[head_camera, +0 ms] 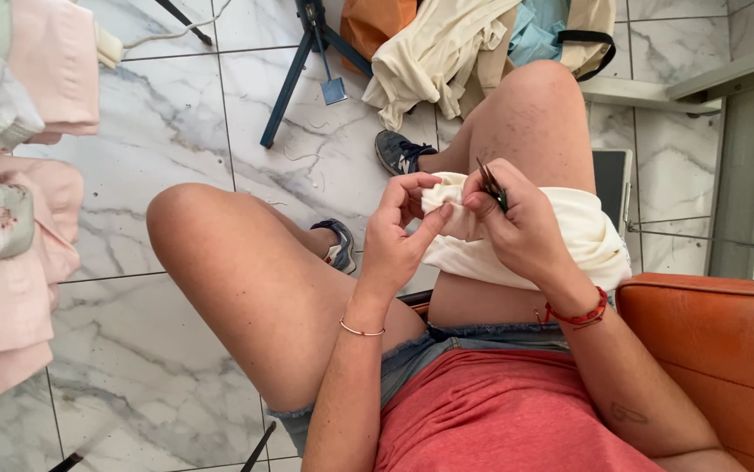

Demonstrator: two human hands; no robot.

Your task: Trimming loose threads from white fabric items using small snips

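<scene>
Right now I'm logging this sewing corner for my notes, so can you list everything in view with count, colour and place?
cream cloth: one, cream, draped over the right thigh, held by both hands
small snips: one, dark, in the right hand
pile of cloth: one, cream, orange and light blue, on the floor at the top
stacked fabric: several pieces, pink and pale green, left edge
stand legs: one set, blue, on the floor at top centre
orange seat: one, orange, right
marble floor: white with grey veins, underneath
shoes: two, dark, on the feet
left hand: pinching the cloth, thin bracelet on the wrist
right hand: fingers around the snips, red bracelet on the wrist
</scene>
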